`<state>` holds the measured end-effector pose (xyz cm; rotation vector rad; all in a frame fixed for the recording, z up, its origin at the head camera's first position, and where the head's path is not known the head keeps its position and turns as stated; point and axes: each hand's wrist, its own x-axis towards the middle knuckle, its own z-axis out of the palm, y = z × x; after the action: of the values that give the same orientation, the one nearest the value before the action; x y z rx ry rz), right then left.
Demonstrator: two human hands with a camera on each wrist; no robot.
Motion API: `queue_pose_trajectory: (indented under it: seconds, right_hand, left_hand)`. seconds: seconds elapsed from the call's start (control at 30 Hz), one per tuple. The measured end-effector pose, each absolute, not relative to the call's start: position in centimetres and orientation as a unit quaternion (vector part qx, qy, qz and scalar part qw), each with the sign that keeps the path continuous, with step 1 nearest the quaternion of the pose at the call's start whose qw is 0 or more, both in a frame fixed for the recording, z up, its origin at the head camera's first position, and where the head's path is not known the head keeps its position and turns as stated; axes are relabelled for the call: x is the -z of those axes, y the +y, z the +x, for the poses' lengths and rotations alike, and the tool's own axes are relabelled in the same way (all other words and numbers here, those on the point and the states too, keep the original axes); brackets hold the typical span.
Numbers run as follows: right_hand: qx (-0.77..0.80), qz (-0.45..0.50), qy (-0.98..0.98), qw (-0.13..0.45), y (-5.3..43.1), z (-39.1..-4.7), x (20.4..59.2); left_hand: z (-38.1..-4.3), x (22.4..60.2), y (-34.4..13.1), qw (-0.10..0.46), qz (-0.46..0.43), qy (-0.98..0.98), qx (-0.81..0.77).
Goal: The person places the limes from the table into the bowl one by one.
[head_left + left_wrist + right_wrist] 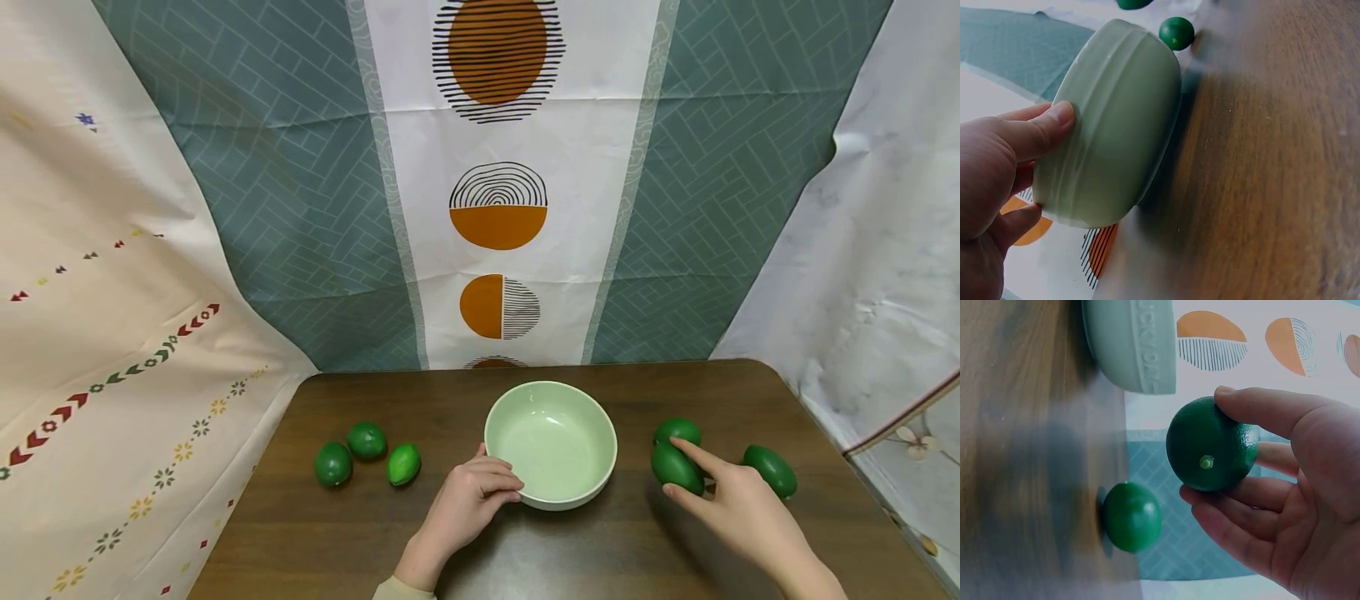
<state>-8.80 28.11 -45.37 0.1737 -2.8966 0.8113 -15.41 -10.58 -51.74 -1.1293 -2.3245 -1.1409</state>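
Observation:
A pale green bowl (pixel 551 492) stands on the table, and my left hand (pixel 474 493) holds it by the near left of its rim. The left wrist view shows the thumb (pixel 1054 124) against the bowl's outer wall. Farther right, my right hand (pixel 738 504) grips a glossy dark green oval fruit (pixel 1210 445) between thumb and fingertips, raised off the wood. Its pale stem nub faces the right wrist camera. Just behind this fruit lies another dark green fruit (pixel 678 429). A third one (pixel 771 471) rests right of the hand, partly covered by it.
Left of the bowl lie two dark green fruits (pixel 333 464) close together and a brighter lime (pixel 403 464). The brown wooden table (pixel 300 550) ends at a patterned cloth (pixel 495 308) behind. Light cloths hang along both sides.

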Motion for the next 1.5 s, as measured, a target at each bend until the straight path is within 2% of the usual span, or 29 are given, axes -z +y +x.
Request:
queue_pose_trajectory:
  seconds: [0.6,0.9,1.5]
  right_hand:
    - [-0.29,0.066,-0.951,0.086,24.9,-10.4,44.0]
    - [-0.28,0.1,-0.948,0.113,23.5,-11.6,44.0]
    - [-0.293,0.125,-0.943,0.096,20.8,-13.7,43.8]
  left_hand:
    - [-15.4,51.8,-10.6,0.161,-0.399,-0.813,0.393]
    - [-15.4,51.8,-10.6,0.158,-0.399,-0.813,0.393]
    - [-15.6,52.0,-10.7,0.169,-0.405,-0.812,0.385]
